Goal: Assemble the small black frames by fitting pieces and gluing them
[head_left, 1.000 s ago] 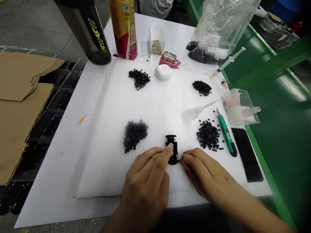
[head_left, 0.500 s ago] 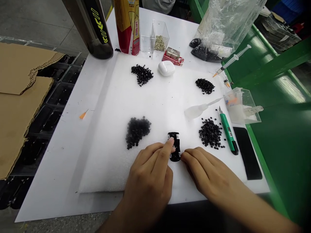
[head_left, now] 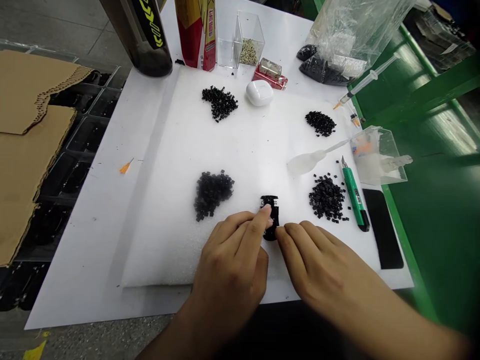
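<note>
A small black part (head_left: 275,216) lies on the white foam sheet (head_left: 168,240). My left hand (head_left: 236,255) rests over its left side, index fingertip pressed on its top, the other fingers curled. At the part's lower right edge is my right hand (head_left: 315,260), its fingers closed together; whatever its fingertips pinch is hidden. Small black squares form one pile (head_left: 212,194) left of the part and another (head_left: 327,198) to the right. Farther back are two piles of tiny black pieces, one at left (head_left: 221,103) and one at right (head_left: 320,123).
A green cutter (head_left: 354,192), a dropper (head_left: 307,162) and a clear box (head_left: 378,170) stand at the right. Behind are a syringe (head_left: 362,85), white case (head_left: 259,93), dark bottle (head_left: 146,45) and plastic bag (head_left: 337,45). An orange tip (head_left: 125,168) lies left.
The view has shifted slightly, so the table's things sit a little higher. My right hand has moved slightly left and up along the part's edge; my left index finger stays on it.
</note>
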{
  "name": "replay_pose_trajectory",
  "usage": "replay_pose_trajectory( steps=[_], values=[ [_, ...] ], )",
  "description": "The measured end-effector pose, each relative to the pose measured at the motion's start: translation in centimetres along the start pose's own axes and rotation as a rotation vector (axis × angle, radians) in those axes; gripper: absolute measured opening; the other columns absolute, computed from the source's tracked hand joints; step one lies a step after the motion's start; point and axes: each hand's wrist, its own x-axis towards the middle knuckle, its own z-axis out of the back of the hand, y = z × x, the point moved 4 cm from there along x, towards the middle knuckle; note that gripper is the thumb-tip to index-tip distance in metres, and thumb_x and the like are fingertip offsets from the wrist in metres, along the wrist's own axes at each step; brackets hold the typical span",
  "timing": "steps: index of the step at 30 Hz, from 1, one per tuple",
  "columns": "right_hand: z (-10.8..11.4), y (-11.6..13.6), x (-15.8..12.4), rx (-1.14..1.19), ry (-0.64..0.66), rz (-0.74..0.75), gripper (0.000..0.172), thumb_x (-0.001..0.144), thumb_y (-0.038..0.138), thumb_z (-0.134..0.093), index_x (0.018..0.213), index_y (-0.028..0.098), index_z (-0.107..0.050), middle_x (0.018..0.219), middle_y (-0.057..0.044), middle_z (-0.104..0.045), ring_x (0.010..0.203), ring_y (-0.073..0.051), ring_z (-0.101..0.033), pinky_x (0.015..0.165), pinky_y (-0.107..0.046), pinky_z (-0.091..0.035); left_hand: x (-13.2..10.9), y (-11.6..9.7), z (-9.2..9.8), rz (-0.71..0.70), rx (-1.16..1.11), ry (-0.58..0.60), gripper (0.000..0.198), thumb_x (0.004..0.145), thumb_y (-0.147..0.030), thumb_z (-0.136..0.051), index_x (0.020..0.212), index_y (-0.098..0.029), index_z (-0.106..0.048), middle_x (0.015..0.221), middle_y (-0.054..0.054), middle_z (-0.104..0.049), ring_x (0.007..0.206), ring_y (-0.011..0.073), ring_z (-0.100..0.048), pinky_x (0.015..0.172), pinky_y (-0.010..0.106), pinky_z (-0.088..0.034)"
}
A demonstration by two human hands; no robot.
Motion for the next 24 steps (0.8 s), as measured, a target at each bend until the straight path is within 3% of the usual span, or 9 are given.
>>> replay_pose_trajectory(
  steps=[5,9,11,15,19,24],
  values=[
    [0.1,0.2,-0.4,0.017,-0.038,-0.084,0.029,0.08,-0.007,-0.046,0.093,0.005,-0.069,0.088,-0.021,-0.064,0.072,-0.029,-0.059,0.05,-0.04,-0.05,-0.1,0.0,0.0,0.002,-0.011,0.004,0.05,0.095,0.002,-0.046,0.143,-0.008,-0.052,0.114,0.007,-0.072,0.117,0.0184,-0.059,0.103,0.035,-0.054],
    [-1.0,0.0,-2.5,0.257,-0.212,-0.206,0.035,0.09,-0.003,-0.051,0.123,0.0,-0.062,0.108,-0.022,-0.066,0.093,-0.029,-0.062,0.072,-0.042,-0.059,-0.1,0.0,0.0,0.012,-0.01,-0.007,0.049,0.096,0.001,-0.046,0.143,-0.01,-0.052,0.114,0.006,-0.072,0.115,0.0184,-0.06,0.101,0.035,-0.055],
    [-2.0,-0.2,-3.7,0.428,-0.297,-0.319,0.044,0.091,-0.002,-0.057,0.134,0.007,-0.057,0.113,-0.017,-0.065,0.099,-0.025,-0.062,0.082,-0.04,-0.058,0.0,0.0,0.0,0.015,-0.012,-0.007,0.048,0.097,0.001,-0.047,0.143,-0.011,-0.052,0.114,0.005,-0.072,0.115,0.0183,-0.06,0.1,0.035,-0.055],
    [-3.4,0.0,-4.8,0.546,-0.378,-0.439,0.059,0.089,-0.003,-0.062,0.144,0.021,-0.055,0.113,-0.011,-0.065,0.1,-0.022,-0.064,0.081,-0.037,-0.058,0.0,0.0,0.0,0.004,-0.007,-0.014,0.047,0.097,0.001,-0.047,0.142,-0.01,-0.053,0.113,0.006,-0.073,0.115,0.018,-0.06,0.099,0.035,-0.055],
    [-2.7,-0.7,-4.9,0.603,-0.403,-0.458,0.049,0.091,0.001,-0.062,0.136,0.022,-0.062,0.112,-0.008,-0.068,0.097,-0.018,-0.068,0.084,-0.033,-0.06,-0.1,0.0,0.1,-0.019,0.006,-0.034,0.045,0.097,0.001,-0.048,0.141,-0.009,-0.054,0.114,0.007,-0.073,0.116,0.0179,-0.062,0.099,0.034,-0.057],
    [0.0,-4.6,-3.4,0.728,-0.405,-0.695,0.022,0.094,0.015,-0.065,0.113,0.026,-0.069,0.099,0.001,-0.074,0.085,-0.013,-0.071,0.08,-0.025,-0.059,-0.4,-0.3,0.2,-0.078,0.026,-0.085,0.043,0.094,0.005,-0.048,0.134,-0.007,-0.059,0.114,0.009,-0.074,0.116,0.0204,-0.065,0.096,0.037,-0.058]
  ],
)
